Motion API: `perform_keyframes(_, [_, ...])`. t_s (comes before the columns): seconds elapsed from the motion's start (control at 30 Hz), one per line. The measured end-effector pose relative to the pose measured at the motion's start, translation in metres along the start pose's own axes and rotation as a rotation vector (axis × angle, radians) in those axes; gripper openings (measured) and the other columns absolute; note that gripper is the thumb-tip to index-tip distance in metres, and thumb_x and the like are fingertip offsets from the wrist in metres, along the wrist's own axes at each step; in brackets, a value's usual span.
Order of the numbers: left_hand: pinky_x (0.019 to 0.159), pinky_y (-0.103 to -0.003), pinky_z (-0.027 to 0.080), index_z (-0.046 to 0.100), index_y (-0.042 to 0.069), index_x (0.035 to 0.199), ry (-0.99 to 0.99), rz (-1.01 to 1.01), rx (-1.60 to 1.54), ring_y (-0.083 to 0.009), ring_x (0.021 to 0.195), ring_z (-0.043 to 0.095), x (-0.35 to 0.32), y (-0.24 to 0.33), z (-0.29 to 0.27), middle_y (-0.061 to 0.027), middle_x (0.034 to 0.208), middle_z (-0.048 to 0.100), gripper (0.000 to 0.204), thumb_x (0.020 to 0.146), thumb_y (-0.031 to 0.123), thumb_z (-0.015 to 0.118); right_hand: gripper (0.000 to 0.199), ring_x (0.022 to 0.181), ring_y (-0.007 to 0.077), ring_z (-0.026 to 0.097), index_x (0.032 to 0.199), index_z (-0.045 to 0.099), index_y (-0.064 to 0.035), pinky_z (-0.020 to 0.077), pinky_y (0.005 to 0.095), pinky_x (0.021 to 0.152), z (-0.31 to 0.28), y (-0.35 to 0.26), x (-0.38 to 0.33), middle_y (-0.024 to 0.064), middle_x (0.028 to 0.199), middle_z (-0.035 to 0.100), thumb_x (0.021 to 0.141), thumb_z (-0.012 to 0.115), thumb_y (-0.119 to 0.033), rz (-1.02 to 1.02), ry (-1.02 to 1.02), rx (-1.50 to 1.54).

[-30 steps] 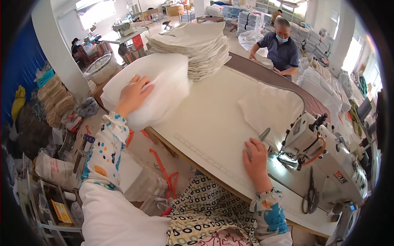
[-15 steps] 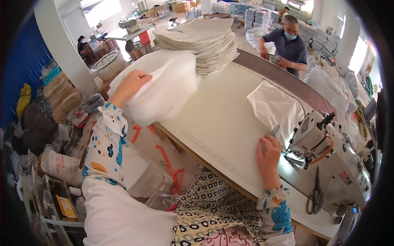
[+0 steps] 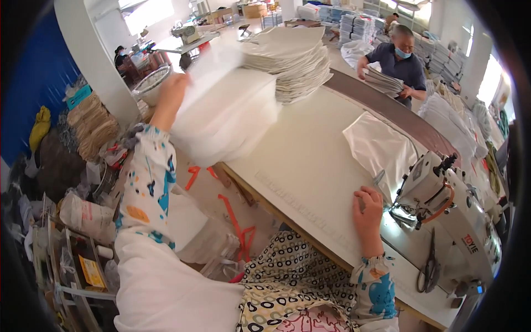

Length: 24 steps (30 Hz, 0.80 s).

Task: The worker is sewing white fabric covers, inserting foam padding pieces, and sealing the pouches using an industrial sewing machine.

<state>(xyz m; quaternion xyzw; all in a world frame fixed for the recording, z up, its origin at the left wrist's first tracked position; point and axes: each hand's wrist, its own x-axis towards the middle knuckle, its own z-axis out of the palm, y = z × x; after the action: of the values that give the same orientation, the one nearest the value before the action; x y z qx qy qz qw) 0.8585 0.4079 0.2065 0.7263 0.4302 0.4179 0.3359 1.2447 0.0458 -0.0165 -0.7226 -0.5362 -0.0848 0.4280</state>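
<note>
White fabric bundle point(image 3: 224, 119), soft and blurred, fills the upper centre of the frame, hanging over the near-left edge of the worktop point(image 3: 310, 160). My left hand point(image 3: 172, 88) sits at the bundle's upper-left side, arm stretched out in a patterned sleeve; the blur keeps me from telling whether the fingers are closed on the cloth or only pressed against it. My right hand point(image 3: 368, 207) lies at the lower right of the frame, palm down and fingers spread flat on the pale worktop, gripping nothing, just beside the sewing machine point(image 3: 448, 205). A folded white piece point(image 3: 381, 149) lies on the worktop above that hand, reaching toward the machine's needle end. Scissors point(image 3: 428, 268) rest near the machine at the lower right. A tall stack of pale cut pieces point(image 3: 293, 58) stands on the worktop at the upper centre, just behind the bundle. At the upper right, a second person point(image 3: 398, 61) in a dark shirt stands at the far side of the worktop, both hands on a smaller pile. Orange straps point(image 3: 232, 213) lie on the floor below the worktop's edge.
</note>
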Motion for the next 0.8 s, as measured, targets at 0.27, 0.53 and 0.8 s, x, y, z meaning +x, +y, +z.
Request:
perform_keyframes(0.27, [0.106, -0.057, 0.041, 0.063, 0.000, 0.094, -0.232, 0.794, 0.363, -0.0446, 0.118, 0.058, -0.175, 0.020, 0.214, -0.0241, 0.120, 0.066, 0.015, 0.095, 0.014, 0.059, 0.039, 0.125, 0.0372, 0.055, 0.131, 0.063, -0.0082, 0.0412, 0.0483, 0.108, -0.024, -0.102, 0.020, 0.0158, 0.137, 0.060, 0.092, 0.065, -0.006, -0.166, 0.262, 0.061])
perform_keyframes(0.53, [0.109, -0.056, 0.039, 0.057, 0.005, 0.133, 0.204, 0.860, 0.704, -0.0423, 0.133, 0.047, 0.019, 0.069, 0.256, -0.0213, 0.143, 0.052, 0.046, 0.091, 0.022, 0.066, 0.051, 0.140, 0.0389, 0.046, 0.137, 0.062, -0.0109, 0.0325, 0.0596, 0.116, -0.030, -0.095, -0.059, 0.0157, 0.146, 0.055, 0.091, 0.071, -0.030, -0.063, -0.352, -0.241])
perform_keyframes(0.8, [0.091, -0.047, 0.052, 0.070, -0.006, 0.111, 0.304, 1.170, 0.421, -0.0395, 0.102, 0.067, 0.143, 0.081, 0.204, -0.0231, 0.106, 0.072, 0.030, 0.098, 0.021, 0.064, 0.056, 0.141, 0.0345, 0.047, 0.133, 0.061, -0.0083, 0.0334, 0.0532, 0.119, -0.066, -0.085, -0.092, 0.0105, 0.149, 0.055, 0.086, 0.077, -0.035, 0.167, -0.252, -0.223])
